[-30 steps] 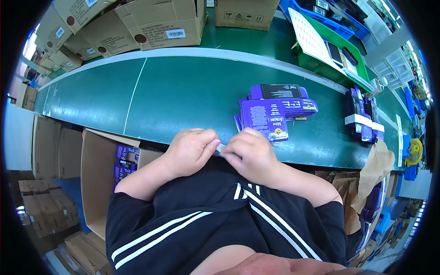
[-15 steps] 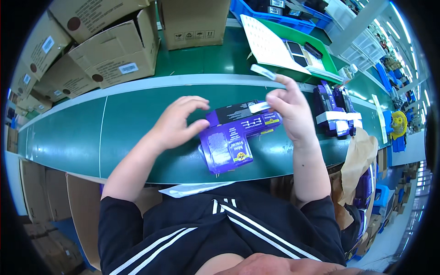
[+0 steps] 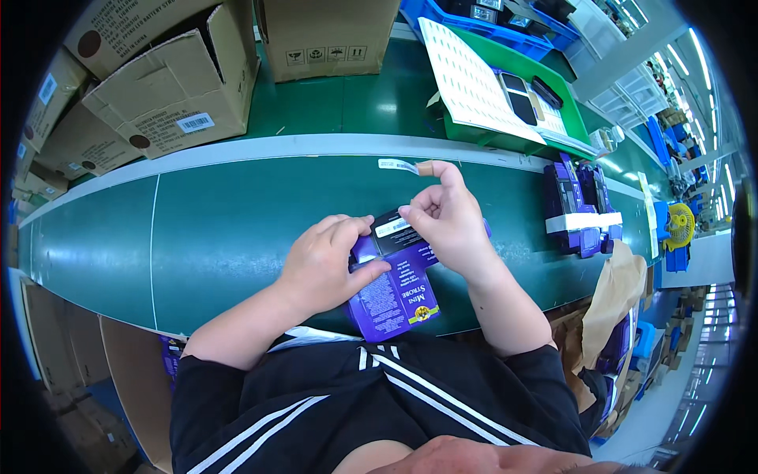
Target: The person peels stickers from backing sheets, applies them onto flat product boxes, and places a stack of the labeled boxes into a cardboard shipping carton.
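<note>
Currently your left hand (image 3: 320, 267) clasping the purple carton (image 3: 388, 306) by one end, on the green table (image 3: 229, 213), your right hand (image 3: 456, 231) at a white label (image 3: 392, 227) on the carton's black panel (image 3: 385, 244), pinch unclear, a sticker (image 3: 396, 165) on your raised index finger (image 3: 442, 171)

Holding left hand (image 3: 324, 265) palm-down, spreading thumb from fingers; arching right hand (image 3: 454, 229), crooking index finger away from thumb.

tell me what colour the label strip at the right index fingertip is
The label strip is white with dark print, best seen in the head view.
</note>
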Motion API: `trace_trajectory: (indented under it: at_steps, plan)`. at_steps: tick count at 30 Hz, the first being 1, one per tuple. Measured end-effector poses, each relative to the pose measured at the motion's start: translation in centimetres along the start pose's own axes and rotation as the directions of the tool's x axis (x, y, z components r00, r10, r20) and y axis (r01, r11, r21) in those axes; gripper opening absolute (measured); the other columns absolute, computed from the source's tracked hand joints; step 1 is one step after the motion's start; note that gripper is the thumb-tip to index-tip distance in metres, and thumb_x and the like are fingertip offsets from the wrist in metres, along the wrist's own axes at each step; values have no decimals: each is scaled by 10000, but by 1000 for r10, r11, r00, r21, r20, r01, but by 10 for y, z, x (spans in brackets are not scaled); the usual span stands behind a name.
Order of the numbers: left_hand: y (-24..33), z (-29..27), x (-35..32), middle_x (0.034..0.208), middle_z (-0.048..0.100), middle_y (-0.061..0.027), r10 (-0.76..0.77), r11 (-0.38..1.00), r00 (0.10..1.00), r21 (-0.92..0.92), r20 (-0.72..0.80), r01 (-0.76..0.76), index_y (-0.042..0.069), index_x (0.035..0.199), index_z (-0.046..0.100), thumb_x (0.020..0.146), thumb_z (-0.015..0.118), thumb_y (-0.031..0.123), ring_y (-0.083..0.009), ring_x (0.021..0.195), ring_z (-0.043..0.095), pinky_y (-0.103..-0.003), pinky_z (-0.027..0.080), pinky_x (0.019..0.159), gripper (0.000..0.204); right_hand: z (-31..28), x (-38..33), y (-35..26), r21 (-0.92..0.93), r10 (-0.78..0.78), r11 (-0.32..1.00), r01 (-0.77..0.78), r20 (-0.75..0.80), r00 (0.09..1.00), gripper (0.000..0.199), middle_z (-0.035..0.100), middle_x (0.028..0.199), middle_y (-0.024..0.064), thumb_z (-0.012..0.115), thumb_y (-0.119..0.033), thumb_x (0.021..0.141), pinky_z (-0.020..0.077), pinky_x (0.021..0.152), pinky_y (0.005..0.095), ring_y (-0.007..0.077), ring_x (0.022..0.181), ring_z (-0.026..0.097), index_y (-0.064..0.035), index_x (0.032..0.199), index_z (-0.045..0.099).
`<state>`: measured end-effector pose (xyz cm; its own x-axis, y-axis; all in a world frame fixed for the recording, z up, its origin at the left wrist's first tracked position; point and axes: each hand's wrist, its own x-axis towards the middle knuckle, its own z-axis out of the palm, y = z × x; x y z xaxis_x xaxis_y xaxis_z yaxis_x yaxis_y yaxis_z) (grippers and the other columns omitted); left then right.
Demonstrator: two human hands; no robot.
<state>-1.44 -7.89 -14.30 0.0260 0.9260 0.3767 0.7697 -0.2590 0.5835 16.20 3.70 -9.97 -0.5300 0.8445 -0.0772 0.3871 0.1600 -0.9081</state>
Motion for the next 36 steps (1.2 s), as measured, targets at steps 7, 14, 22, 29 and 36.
trace_trajectory:
  at_steps: [7,14,22,29,36]
  plan:
    - [-2,3,-1,1129,708,-100,29,1000,999,6,-34,-29,45,1078,619,733,858,267,-228,900,665,-320,537,812,475,1,3,6,16,-8,1000,7,15,1000,482,584,731,25,665,65,861,392,543,186,57,607,502,-23,1284,451]
    - [-5,4,2,1115,697,-97,153,987,986,59,-62,-149,21,1125,635,773,812,280,-239,934,663,-330,533,816,471,-1,2,7,-41,-27,999,28,29,999,452,607,735,43,678,1,868,434,553,245,105,602,543,-3,1271,473]
    - [-3,-1,6,1140,655,-113,269,944,963,191,14,-267,30,1140,645,803,774,271,-257,1070,610,-342,502,894,434,0,1,11,-167,-110,979,112,20,994,444,593,730,42,670,16,863,433,553,249,110,604,544,-9,1262,477]
    - [6,-8,21,1129,594,-120,248,917,942,259,226,-304,54,1186,657,818,744,267,-287,1092,558,-382,456,958,435,-4,3,29,-45,-189,981,186,-64,980,426,594,817,77,656,40,860,437,553,233,110,619,556,-10,1245,483]
    - [17,-6,49,1148,562,-141,86,948,916,251,391,-196,52,1255,618,864,701,287,-298,1080,530,-410,427,978,463,-38,2,24,-28,-175,983,179,123,977,708,605,1103,124,765,18,746,477,814,288,182,906,588,-38,1377,449]
